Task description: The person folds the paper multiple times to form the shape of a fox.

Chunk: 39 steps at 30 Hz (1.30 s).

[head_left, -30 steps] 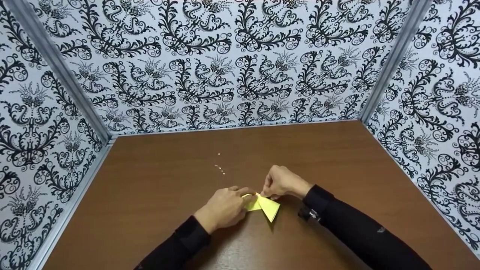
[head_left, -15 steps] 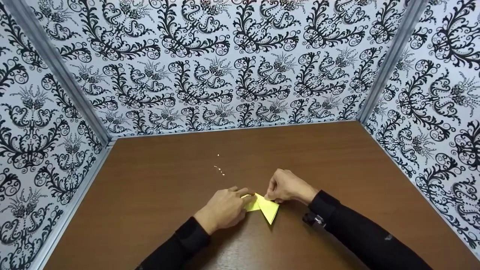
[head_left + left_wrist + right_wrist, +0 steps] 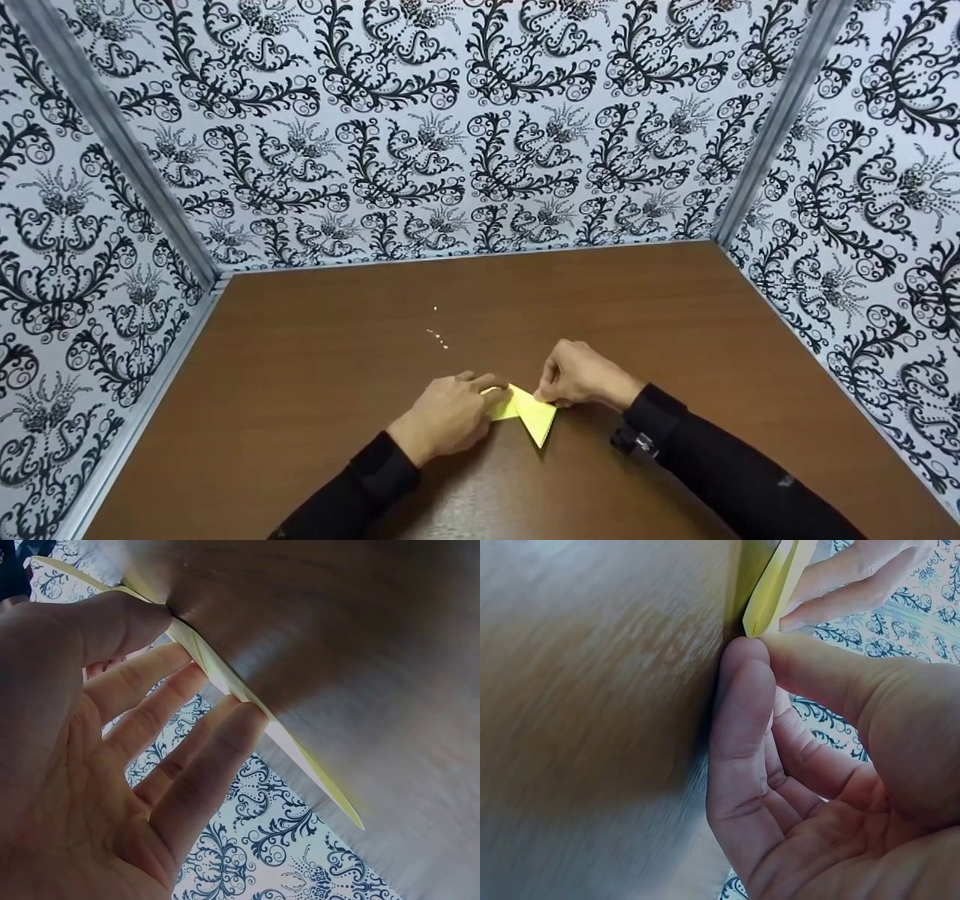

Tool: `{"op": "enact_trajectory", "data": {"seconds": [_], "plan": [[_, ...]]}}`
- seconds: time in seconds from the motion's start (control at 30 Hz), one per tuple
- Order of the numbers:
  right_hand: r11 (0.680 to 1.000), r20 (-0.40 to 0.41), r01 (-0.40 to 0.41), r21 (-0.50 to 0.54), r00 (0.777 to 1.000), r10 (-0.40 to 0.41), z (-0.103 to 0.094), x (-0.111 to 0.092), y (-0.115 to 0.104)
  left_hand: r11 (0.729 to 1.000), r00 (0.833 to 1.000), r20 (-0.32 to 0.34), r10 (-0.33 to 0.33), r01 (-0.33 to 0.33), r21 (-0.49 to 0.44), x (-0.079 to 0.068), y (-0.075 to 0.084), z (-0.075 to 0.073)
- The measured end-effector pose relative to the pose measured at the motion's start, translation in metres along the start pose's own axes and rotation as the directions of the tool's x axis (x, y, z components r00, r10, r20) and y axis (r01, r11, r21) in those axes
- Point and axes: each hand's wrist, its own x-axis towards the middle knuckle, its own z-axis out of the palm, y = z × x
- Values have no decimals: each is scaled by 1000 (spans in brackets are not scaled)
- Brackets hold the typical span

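Note:
A folded piece of yellow paper [image 3: 537, 420] lies on the brown table between the two hands, with a pointed flap toward the near side. My left hand [image 3: 446, 416] presses its left part with the fingertips; in the left wrist view the fingers stretch fairly straight to the paper [image 3: 292, 742], which is seen edge-on. At the upper right edge of the paper, my right hand [image 3: 583, 375] pinches the rim between thumb and forefinger. The right wrist view has the thumb and finger meeting at a corner of the folded paper [image 3: 771, 604]. The left hand covers the paper's left end.
Several tiny white scraps [image 3: 438, 339] lie on the table [image 3: 315, 360] beyond the left hand. Patterned panels [image 3: 420, 165] stand at the back and both sides, joined by grey metal posts [image 3: 780, 127].
The right hand has slid a little to the right and nearer along the paper's upper edge. The paper's pointed flap lies slightly flatter. The left hand stays in place.

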Motion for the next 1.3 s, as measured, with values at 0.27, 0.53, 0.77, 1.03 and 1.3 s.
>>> {"op": "enact_trajectory", "data": {"seconds": [0.27, 0.53, 0.77, 1.03, 1.3], "plan": [[1000, 8, 8, 5, 1000, -8, 0, -7, 2, 999, 994, 106, -33, 33, 2, -1, 1, -2], [1000, -11, 20, 21, 1000, -19, -1, -20, 7, 999, 991, 125, -49, 49, 4, 0, 2, 0], [999, -34, 31, 19, 999, -30, 0, -29, 11, 999, 996, 84, -38, 36, 19, 0, 1, 1], [999, -34, 17, 39, 999, -15, 0, -36, 15, 999, 998, 49, -29, 30, -11, 0, 0, 4], [998, -38, 16, 61, 999, -14, -1, -40, 17, 997, 999, 31, -45, 47, -67, 0, 1, 6]]}}
